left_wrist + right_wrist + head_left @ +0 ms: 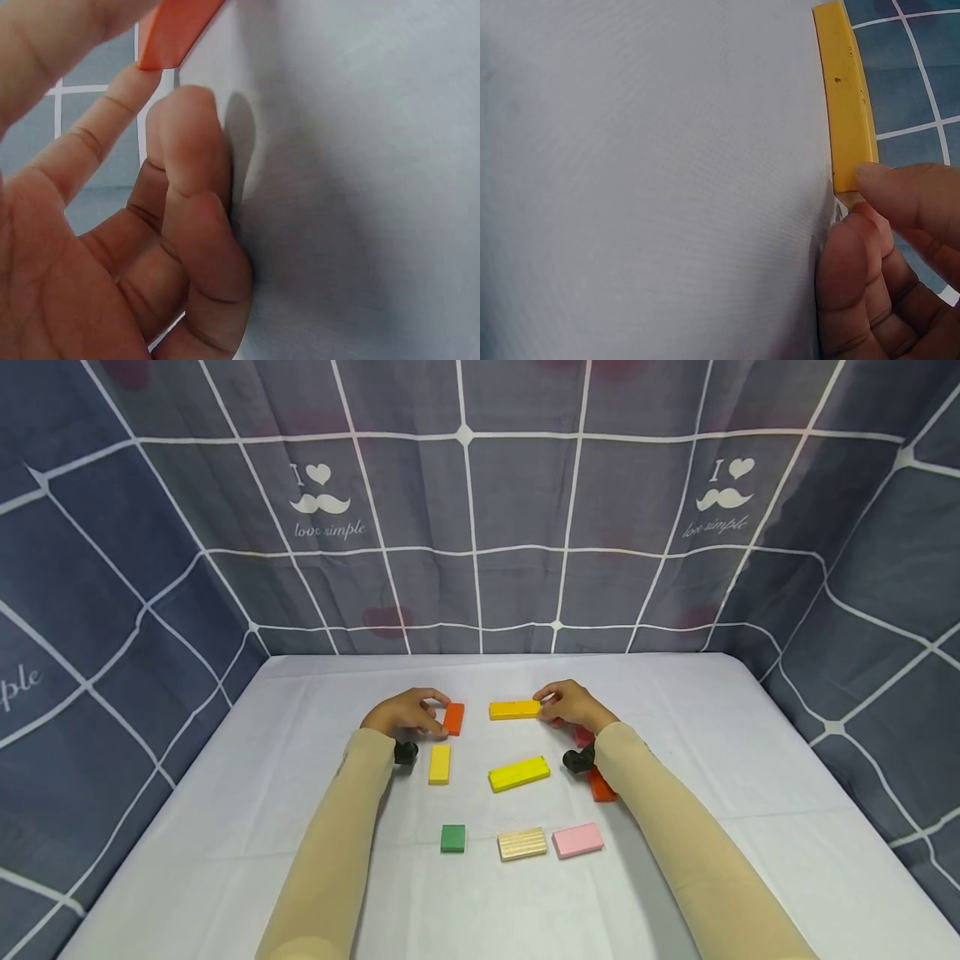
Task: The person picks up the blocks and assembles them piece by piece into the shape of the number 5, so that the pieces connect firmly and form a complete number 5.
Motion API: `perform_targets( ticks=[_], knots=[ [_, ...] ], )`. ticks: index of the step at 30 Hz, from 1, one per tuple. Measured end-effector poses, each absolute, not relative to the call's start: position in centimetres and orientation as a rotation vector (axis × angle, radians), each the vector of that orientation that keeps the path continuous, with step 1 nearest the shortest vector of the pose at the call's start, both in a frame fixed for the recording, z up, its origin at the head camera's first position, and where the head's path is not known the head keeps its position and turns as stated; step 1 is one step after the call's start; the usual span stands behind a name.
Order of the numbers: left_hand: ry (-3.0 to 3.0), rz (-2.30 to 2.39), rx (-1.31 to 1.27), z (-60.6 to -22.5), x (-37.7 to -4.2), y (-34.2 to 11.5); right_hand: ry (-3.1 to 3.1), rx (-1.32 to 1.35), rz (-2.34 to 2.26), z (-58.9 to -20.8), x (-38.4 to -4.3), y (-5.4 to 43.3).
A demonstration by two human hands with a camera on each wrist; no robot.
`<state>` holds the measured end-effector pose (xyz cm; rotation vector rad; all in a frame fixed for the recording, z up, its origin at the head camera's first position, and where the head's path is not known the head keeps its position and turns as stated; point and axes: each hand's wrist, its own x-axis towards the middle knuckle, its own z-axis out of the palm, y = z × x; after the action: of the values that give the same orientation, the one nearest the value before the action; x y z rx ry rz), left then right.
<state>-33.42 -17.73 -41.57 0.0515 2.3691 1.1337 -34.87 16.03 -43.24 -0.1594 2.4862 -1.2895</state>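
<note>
Amber block and orange block sit toward the far edge of our white-covered desk, the amber one about midway along it, the orange one just to its left. Grey gridded cloth stands along that edge and both sides. With our right hand we pinch the amber block's right end between thumb and fingers; with our left hand we pinch the orange block between thumb and forefinger, the other fingers curled. Closer to the near edge we have a lime-yellow bar lying aslant, then a pink block just beside a ridged beige block. Our right wrist partly hides a red-orange block and a red block. A yellow block lies just on the near side of the orange one; smallest is a green block, beyond it toward the near edge.
</note>
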Motion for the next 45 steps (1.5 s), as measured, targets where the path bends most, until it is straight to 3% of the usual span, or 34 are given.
perform_targets(
  ticks=[45],
  knots=[
    [2.415, 0.899, 0.032, -40.3, -34.1, -13.0, 2.482, -0.152, -1.297, -43.2, -34.8, 16.0]
  ],
)
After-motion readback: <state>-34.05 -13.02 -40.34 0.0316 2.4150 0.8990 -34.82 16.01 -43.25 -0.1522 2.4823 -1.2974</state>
